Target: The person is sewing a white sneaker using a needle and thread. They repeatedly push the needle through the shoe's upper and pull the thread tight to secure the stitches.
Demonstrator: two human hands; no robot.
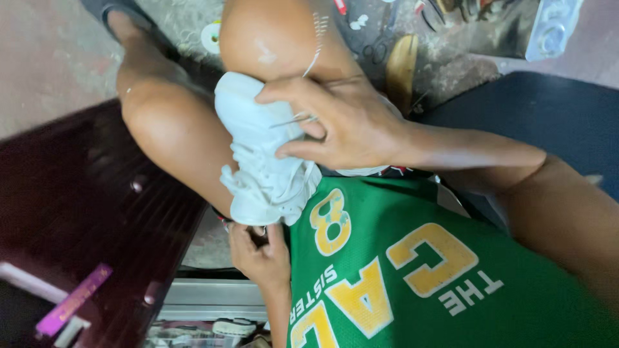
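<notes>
Your right hand is curling around the one white shoe, fingers partly bent over its upper, thumb pressing the side, a thin needle lying under the fingers. The shoe is sitting wedged between your knees. Your left hand is closing on the shoe's lower edge from beneath. One pair of scissors is lying on the floor beyond.

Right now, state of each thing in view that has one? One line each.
White lace-up sneaker: clamped between the knees, laces tied.
Thin metal needle: pinched in right hand, lying against the sneaker.
Right hand: gripping the sneaker's upper.
Left hand: under the sneaker's lower end, touching it.
Dark wooden drawer: shut.
</notes>
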